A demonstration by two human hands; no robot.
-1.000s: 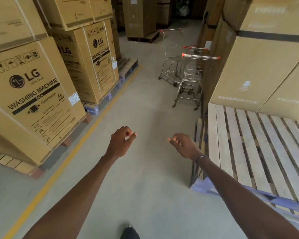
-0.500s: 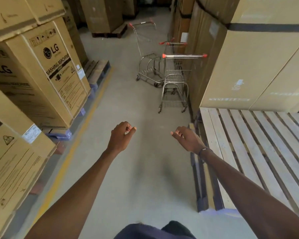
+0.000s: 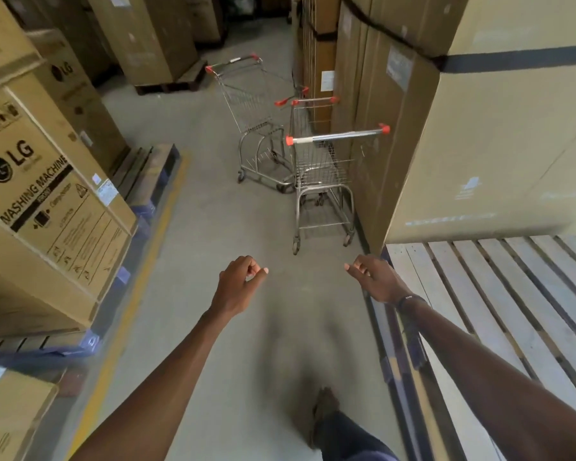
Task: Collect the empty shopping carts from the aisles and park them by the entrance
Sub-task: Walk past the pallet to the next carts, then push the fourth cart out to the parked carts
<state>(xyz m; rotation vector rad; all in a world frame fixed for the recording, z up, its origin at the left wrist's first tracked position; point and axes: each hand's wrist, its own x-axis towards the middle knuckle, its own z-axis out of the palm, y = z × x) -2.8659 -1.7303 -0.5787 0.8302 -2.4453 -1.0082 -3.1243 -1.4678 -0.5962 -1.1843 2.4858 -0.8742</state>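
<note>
Several empty wire shopping carts with red-capped handles stand ahead in the aisle. The nearest cart [image 3: 323, 181] faces me with its handle bar toward me, tight against the boxes on the right. A second cart [image 3: 250, 111] stands behind it to the left, and a third cart [image 3: 308, 103] is partly hidden between them. My left hand [image 3: 238, 282] and my right hand [image 3: 374, 277] are stretched forward over the floor, fingers loosely curled, holding nothing. Both hands are short of the nearest cart's handle.
Stacked LG washing machine boxes [image 3: 44, 201] on pallets line the left, edged by a yellow floor line [image 3: 137, 274]. Tall cardboard boxes [image 3: 479, 134] wall the right, with a bare wooden pallet [image 3: 499, 294] in front. More boxes [image 3: 147, 34] close the aisle's far end.
I have walked forward along the aisle; the carts are nearer and larger in view. Both hands stay outstretched, loosely curled, holding nothing.
</note>
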